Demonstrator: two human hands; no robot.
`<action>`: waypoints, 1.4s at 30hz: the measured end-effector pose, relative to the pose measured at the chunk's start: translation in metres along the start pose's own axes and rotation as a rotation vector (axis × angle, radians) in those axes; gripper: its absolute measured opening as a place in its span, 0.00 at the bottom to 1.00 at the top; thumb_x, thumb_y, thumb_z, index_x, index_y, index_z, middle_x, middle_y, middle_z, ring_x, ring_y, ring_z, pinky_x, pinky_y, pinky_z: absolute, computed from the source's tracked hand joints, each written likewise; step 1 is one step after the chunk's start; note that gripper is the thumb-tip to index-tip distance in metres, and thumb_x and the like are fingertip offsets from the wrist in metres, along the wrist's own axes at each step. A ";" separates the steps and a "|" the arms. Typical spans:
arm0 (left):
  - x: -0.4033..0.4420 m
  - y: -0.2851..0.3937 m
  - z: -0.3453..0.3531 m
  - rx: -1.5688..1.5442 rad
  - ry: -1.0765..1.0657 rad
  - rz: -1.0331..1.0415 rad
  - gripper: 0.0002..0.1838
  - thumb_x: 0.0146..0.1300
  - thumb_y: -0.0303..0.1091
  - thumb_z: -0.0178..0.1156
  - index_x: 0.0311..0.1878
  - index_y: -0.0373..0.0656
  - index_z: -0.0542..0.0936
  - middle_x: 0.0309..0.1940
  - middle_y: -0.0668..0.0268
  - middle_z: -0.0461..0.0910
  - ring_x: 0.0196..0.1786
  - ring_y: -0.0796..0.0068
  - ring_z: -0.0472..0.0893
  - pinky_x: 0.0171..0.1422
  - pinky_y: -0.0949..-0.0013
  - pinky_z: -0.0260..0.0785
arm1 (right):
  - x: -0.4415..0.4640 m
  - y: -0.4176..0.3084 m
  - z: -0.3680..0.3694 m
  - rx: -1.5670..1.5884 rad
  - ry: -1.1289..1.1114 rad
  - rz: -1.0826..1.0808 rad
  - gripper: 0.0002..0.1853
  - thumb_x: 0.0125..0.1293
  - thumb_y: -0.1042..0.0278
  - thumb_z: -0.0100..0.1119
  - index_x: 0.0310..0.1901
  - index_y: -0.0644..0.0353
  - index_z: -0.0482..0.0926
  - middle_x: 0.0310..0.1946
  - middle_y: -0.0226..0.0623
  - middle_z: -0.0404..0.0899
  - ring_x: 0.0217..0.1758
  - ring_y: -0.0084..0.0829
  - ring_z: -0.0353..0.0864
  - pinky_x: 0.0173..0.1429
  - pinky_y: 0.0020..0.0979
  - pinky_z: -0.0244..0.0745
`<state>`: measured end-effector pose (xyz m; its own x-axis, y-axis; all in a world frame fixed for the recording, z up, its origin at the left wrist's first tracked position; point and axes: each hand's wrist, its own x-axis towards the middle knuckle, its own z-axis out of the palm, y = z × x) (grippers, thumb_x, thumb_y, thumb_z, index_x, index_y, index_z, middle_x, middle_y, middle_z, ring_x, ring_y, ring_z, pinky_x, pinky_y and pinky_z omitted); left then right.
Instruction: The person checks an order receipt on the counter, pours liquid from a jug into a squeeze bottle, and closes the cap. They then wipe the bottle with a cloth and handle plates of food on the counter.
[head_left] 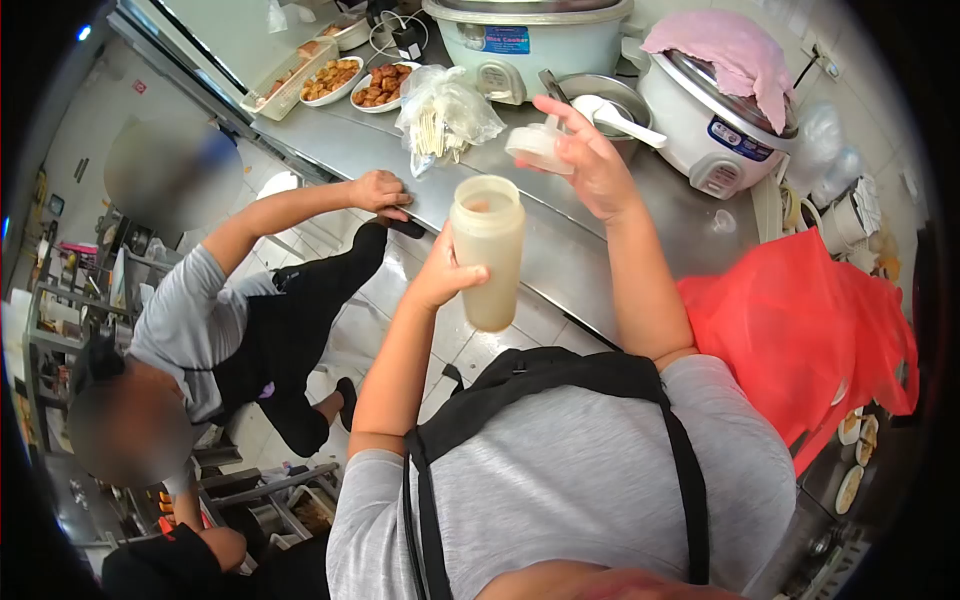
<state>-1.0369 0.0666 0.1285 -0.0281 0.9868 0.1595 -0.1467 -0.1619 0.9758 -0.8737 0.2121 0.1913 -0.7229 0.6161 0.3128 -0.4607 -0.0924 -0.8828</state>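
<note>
My left hand (445, 272) is wrapped round a tall, cloudy plastic bottle (490, 262), which stands upright in the air in front of the counter's edge. The bottle's wide mouth is uncovered. Above and to the right of it, my right hand (590, 160) pinches a translucent cap (539, 146) between thumb and fingers, with the index finger raised. The cap is apart from the bottle. Behind the cap lies a clear plastic bag (448, 115) of pale sticks, and a white ladle (620, 122) rests across a metal pot (612, 95).
Two rice cookers (530, 50) (715, 115) stand on the steel counter (560, 235), the right one under a pink cloth (725, 52). White dishes of food (385, 87) sit at the back left. A seated co-worker (240, 330) rests a hand on the counter's edge. A red bag (800, 335) hangs at right.
</note>
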 end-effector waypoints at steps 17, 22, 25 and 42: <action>0.131 -0.082 0.041 0.405 0.161 0.282 0.48 0.41 0.35 0.67 0.61 0.38 0.46 0.56 0.55 0.56 0.60 0.66 0.57 0.63 0.66 0.50 | -0.031 0.100 -0.114 -1.329 0.794 0.808 0.46 0.43 0.63 0.63 0.63 0.48 0.46 0.50 0.45 0.69 0.52 0.44 0.69 0.55 0.42 0.64; 0.148 -0.111 0.039 0.490 0.133 0.287 0.52 0.41 0.37 0.66 0.62 0.35 0.40 0.59 0.49 0.50 0.64 0.58 0.51 0.66 0.64 0.45 | -0.038 0.117 -0.155 -1.357 0.760 0.779 0.53 0.37 0.56 0.67 0.63 0.57 0.45 0.56 0.51 0.61 0.60 0.44 0.61 0.61 0.37 0.58; 0.114 -0.086 0.025 0.587 0.181 0.147 0.55 0.42 0.40 0.66 0.62 0.35 0.37 0.60 0.47 0.47 0.63 0.53 0.50 0.65 0.61 0.47 | -0.042 0.106 -0.179 -1.413 0.717 0.647 0.54 0.38 0.56 0.66 0.62 0.69 0.43 0.61 0.54 0.52 0.64 0.45 0.52 0.66 0.34 0.49; -0.340 0.135 -0.186 0.180 1.490 0.393 0.38 0.52 0.28 0.57 0.63 0.44 0.45 0.50 0.53 0.60 0.45 0.72 0.69 0.49 0.71 0.65 | 0.030 0.009 0.074 -0.934 0.467 -0.420 0.15 0.61 0.72 0.49 0.48 0.69 0.69 0.40 0.41 0.74 0.42 0.27 0.73 0.48 0.24 0.68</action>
<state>-1.2312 -0.2912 0.1785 -0.9750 -0.0308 0.2202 0.2195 -0.2900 0.9315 -0.9382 0.1720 0.2185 -0.2471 0.7115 0.6579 0.0859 0.6923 -0.7165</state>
